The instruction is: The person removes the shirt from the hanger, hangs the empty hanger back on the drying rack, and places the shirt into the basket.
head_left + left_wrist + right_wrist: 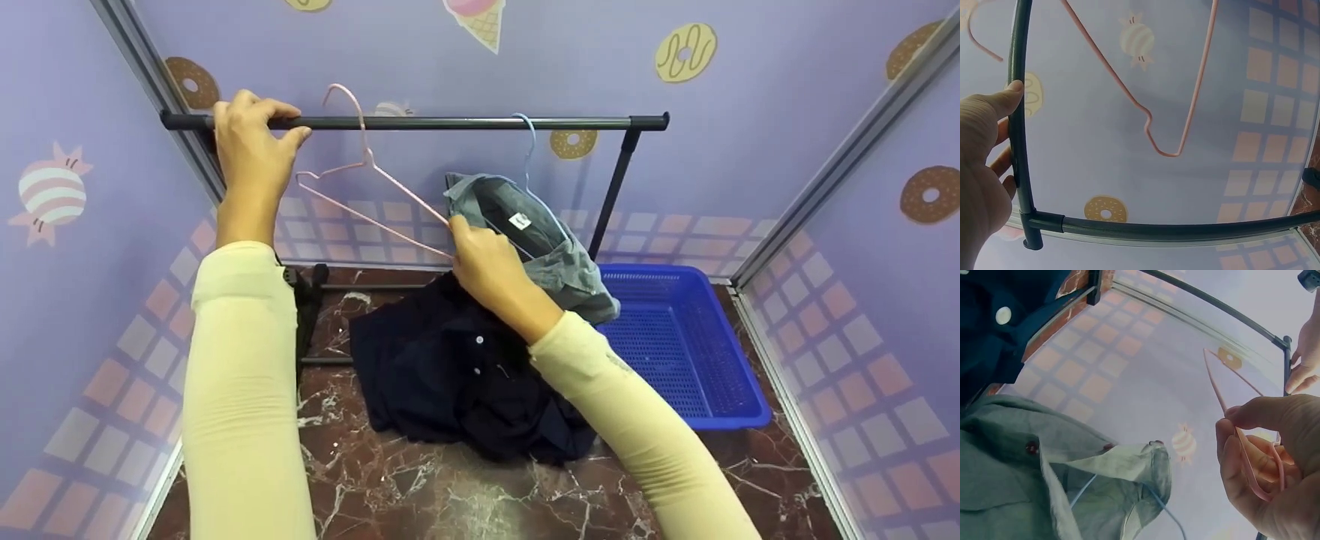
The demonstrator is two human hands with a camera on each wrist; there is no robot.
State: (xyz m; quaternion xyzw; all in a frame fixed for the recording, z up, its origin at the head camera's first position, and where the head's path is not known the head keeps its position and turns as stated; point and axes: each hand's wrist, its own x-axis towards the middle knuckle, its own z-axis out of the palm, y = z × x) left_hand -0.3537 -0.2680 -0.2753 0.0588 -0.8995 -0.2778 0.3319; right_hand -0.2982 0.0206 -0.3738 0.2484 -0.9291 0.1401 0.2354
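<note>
Near the shirt [574, 271], right grip [491, 262] holds pink hanger [411, 195]; left grip [253, 150] holds rail [442, 123].

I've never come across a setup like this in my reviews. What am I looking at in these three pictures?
There is no robot here, just a person's two bare hands. The wide picture comes from a camera worn on the head, looking forward and down; the other two come from cameras on the wrists. The left hand holds a dark clothes rail; the right hand holds a bare pink hanger. A grey-green shirt hangs from the rail on a blue hanger. Below, a dark garment lies bunched up, and to its right a blue basket stands on the marbled floor.
</note>
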